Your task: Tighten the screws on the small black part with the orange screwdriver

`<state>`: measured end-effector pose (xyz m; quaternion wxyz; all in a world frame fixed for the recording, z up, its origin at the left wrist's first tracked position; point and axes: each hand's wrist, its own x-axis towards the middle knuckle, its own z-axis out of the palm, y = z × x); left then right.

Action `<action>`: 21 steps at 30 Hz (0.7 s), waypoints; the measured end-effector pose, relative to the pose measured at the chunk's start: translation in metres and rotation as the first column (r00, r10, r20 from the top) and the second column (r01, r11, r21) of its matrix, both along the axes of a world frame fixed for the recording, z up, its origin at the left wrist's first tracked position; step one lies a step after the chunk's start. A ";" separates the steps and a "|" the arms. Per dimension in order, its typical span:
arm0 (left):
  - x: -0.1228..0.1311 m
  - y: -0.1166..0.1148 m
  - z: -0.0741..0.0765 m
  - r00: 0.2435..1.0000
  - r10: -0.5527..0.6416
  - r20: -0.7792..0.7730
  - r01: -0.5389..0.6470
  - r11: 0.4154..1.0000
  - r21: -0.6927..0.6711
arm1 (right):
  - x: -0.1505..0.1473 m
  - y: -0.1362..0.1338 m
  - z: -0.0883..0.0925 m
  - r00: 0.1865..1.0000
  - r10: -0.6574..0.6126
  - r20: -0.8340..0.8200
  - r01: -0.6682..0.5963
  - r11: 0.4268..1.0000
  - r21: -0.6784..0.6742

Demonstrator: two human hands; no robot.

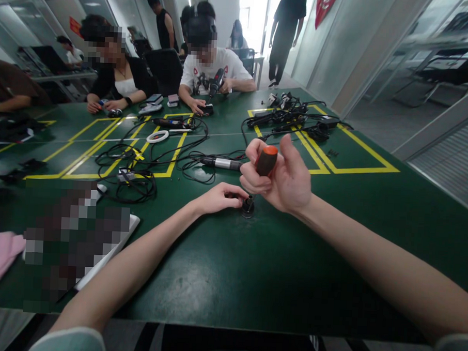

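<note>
Head-worn view, forward and downward

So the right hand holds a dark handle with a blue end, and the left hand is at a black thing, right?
No: in the head view, the dark handle has an orange end, not blue. The right hand holds it, and the left hand is at the black thing.

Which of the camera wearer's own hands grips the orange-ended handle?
The right hand, raised above the table, fingers curled around the handle. The left hand is lower, its fingertips at a small black part on the table.
</note>
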<state>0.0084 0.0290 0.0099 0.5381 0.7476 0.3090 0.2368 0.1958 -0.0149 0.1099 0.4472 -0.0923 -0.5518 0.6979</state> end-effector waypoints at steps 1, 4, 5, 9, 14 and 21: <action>0.000 0.000 0.000 1.000 -0.002 0.004 0.002 1.000 -0.010 | 0.000 0.000 0.000 1.000 -0.015 0.015 0.015 1.000 0.000; 0.002 0.001 0.001 1.000 0.005 0.014 -0.004 0.999 -0.049 | -0.001 0.000 0.001 0.999 -0.035 0.041 0.035 0.999 0.019; 0.002 0.001 0.001 1.000 0.009 0.016 -0.008 0.998 -0.064 | -0.001 0.000 0.001 0.999 -0.032 0.042 0.031 0.999 0.027; 0.004 0.000 0.000 1.000 0.026 0.008 -0.025 0.996 -0.087 | 0.000 0.002 0.004 0.999 -0.005 0.045 0.004 1.000 0.022; 0.004 0.000 -0.003 0.998 0.055 0.008 -0.054 0.997 -0.060 | 0.000 0.001 0.003 0.999 0.039 0.034 -0.040 0.999 0.037; 0.004 0.001 -0.006 0.998 0.067 0.015 -0.066 0.997 -0.040 | 0.000 -0.002 -0.003 1.000 0.010 0.019 -0.012 0.997 0.082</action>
